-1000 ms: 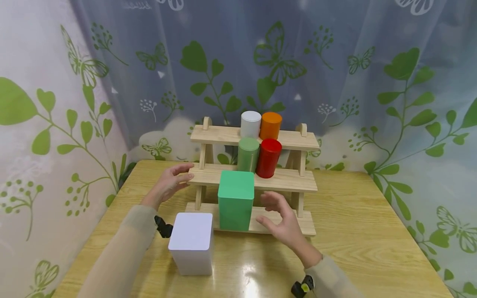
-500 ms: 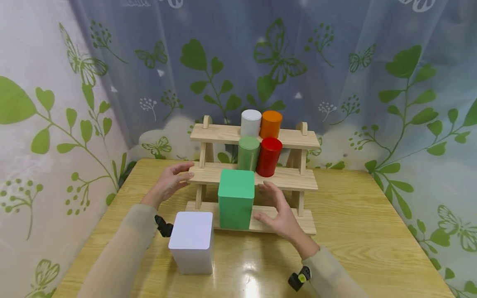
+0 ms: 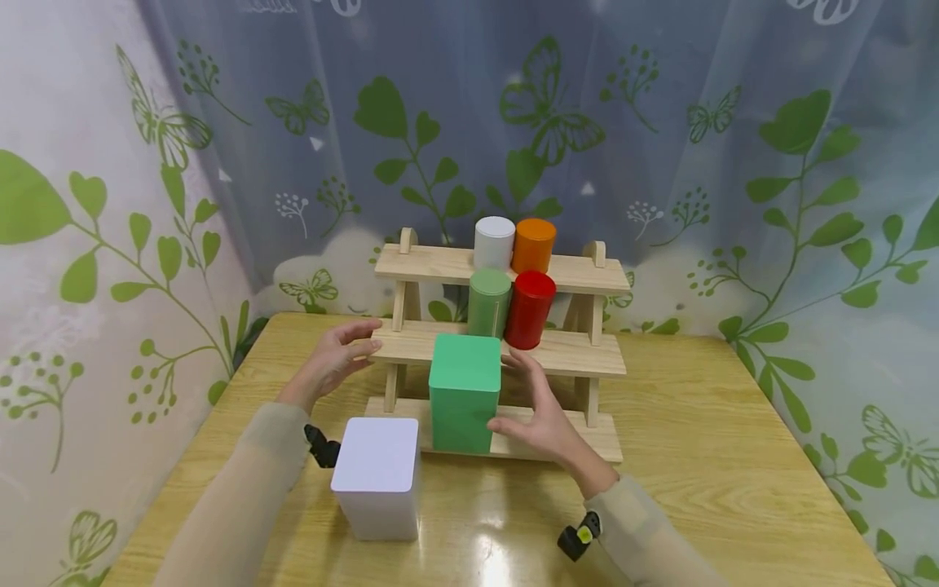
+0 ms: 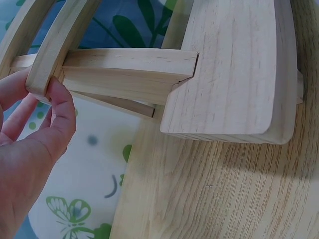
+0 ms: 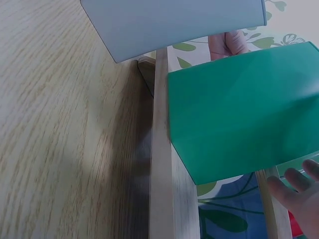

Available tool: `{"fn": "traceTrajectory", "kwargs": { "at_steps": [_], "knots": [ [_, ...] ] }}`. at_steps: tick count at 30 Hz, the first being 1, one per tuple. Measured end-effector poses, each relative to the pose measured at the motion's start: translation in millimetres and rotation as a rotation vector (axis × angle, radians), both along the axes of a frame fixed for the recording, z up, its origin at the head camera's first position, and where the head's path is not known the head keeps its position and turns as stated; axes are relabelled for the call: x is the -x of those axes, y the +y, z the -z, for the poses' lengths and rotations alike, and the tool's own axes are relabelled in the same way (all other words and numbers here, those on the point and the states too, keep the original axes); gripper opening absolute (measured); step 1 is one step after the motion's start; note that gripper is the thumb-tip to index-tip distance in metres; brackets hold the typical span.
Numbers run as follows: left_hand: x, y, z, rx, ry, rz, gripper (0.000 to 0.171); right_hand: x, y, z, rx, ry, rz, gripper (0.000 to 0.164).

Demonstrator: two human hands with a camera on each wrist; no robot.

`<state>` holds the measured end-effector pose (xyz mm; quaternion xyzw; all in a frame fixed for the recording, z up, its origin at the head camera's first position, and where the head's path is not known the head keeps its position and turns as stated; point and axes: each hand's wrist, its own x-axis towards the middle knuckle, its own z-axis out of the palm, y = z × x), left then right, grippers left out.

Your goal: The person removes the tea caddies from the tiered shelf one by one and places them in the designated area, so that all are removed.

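My left hand (image 3: 332,359) pinches the left end of the middle board of a three-tier wooden display shelf (image 3: 572,352); thumb and fingers close on the board end (image 4: 42,82) in the left wrist view. On the bottom tier stands a green square box (image 3: 464,416), upright. Beside its right side is my right hand (image 3: 546,416), fingers spread and loosely bent, thumb tip right at the box's front edge. The right wrist view has those fingers (image 5: 294,191) just off the box's side (image 5: 244,114).
A white square box (image 3: 377,473) stands on the wooden table (image 3: 682,456) in front of the shelf's left part. A sage-green canister (image 3: 487,303) and a red one (image 3: 530,314) share the middle tier. White (image 3: 494,244) and orange canisters (image 3: 533,247) stand on top.
My right hand has moved left and slightly inward, closing the gap to the green box. The left hand keeps its hold on the shelf, and the boxes and canisters stay put.
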<state>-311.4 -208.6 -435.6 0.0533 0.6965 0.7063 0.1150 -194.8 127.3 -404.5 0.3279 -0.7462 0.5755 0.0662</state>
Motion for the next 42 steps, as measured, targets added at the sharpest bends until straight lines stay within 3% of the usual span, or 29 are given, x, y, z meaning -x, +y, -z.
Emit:
{"fn": "traceTrajectory", "kwargs": {
  "at_steps": [21, 42],
  "knots": [
    [-1.0, -1, -0.3, -0.008, -0.001, 0.002, 0.053, 6.2, -12, 0.8, -0.073, -0.095, 0.05, 0.098],
    [-0.8, -2, 1.5, -0.015, 0.018, 0.002, 0.052, 11.5, -15, 4.7, -0.041, -0.129, 0.063, 0.096]
  ]
}}
